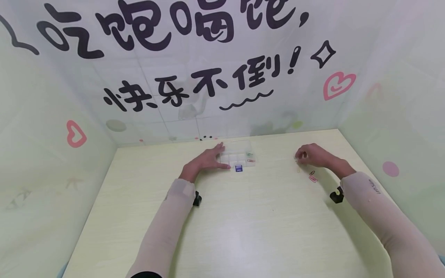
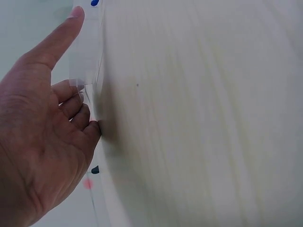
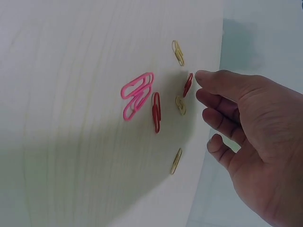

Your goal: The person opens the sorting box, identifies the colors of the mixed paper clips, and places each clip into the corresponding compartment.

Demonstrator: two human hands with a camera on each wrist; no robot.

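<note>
Presently, I am poising the right hand (image 1: 314, 155) above the table (image 1: 222, 216), thumb and index tips slightly apart. One red paper clip (image 3: 188, 85) is lying just beyond them, contact uncertain; a gold clip (image 3: 180, 105) is lying beside it, pink clips (image 3: 138, 96) farther out. The clear box (image 1: 230, 159) is resting with one end between the spread thumb and fingers of the left hand (image 1: 206, 159). I am favouring a fine pinch on the red wire alone, without raking its gold neighbour.
</note>
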